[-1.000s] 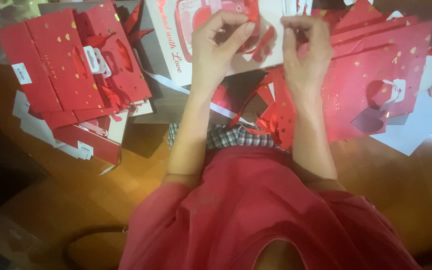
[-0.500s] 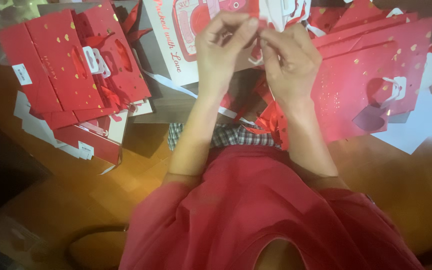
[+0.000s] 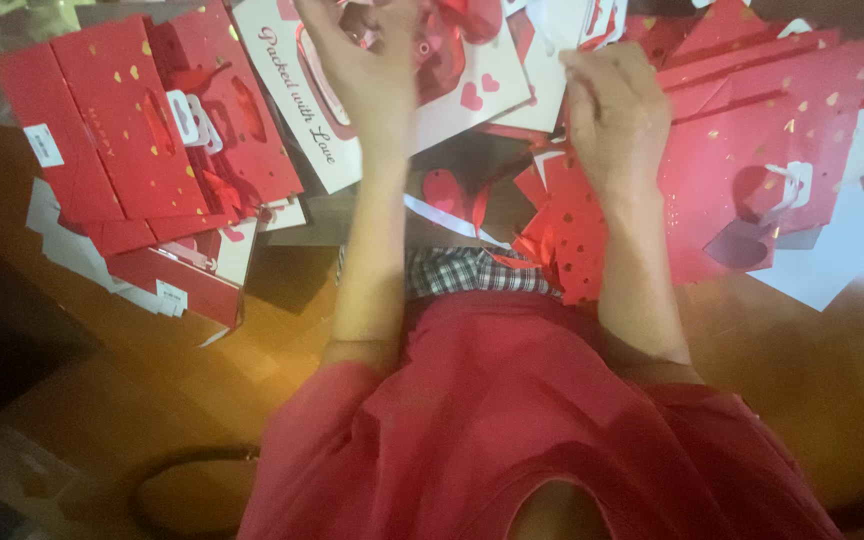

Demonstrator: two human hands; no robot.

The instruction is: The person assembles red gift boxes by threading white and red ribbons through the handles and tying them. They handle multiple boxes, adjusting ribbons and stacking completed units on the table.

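— What is being handled?
— A flat white paper gift bag with a red heart window [image 3: 452, 70], at top centre of the frame, its long axis running from upper left to lower right.

— And the grips?
— The left hand [image 3: 372, 70] pinches its red ribbon [image 3: 457, 30] from above; the right hand [image 3: 617, 115], fingers curled shut, sits just right of the bag, over the red foil-dotted bags [image 3: 752, 150].

We see matt red paper bags [image 3: 142, 130], a glossy white card box [image 3: 352, 120], and smooth wooden floor [image 3: 802, 350].
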